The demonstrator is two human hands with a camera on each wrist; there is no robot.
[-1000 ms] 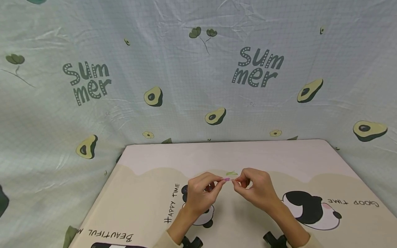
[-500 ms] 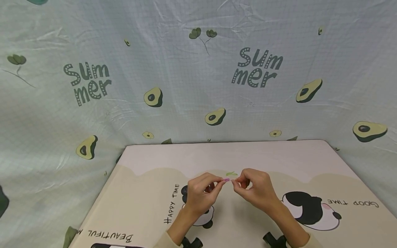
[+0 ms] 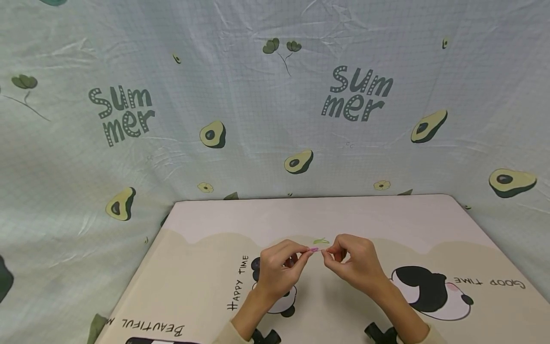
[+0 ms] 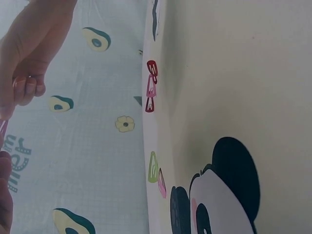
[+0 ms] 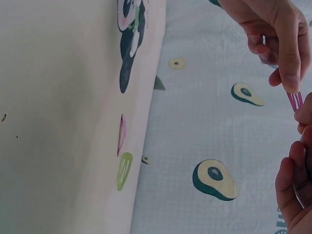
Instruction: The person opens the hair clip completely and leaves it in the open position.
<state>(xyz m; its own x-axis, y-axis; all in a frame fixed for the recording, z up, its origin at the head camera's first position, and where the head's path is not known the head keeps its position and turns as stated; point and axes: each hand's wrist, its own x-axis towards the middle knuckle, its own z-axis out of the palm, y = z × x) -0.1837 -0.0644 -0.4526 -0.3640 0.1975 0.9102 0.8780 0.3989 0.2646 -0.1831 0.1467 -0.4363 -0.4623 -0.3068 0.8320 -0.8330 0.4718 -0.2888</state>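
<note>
My left hand [image 3: 281,267] pinches a pink snap hair clip [image 3: 314,249] between thumb and forefinger, above the table. The same hair clip [image 5: 295,101] spans to my right hand [image 3: 354,260], whose thumb and forefinger pinch its other end. A green hair clip [image 3: 320,241] lies on the table just beyond the fingertips. Next to it in the right wrist view lies a pink hair clip [image 5: 122,135]. Farther along the table's far side, in the left wrist view, are a red hair clip [image 4: 152,68], a pink one [image 4: 151,87] and another red one [image 4: 149,105].
The table [image 3: 206,282] has a pale cover printed with pandas and lettering. Behind it hangs a light cloth [image 3: 258,114] with avocado prints. Black wrist mounts [image 3: 380,333] sit below the forearms.
</note>
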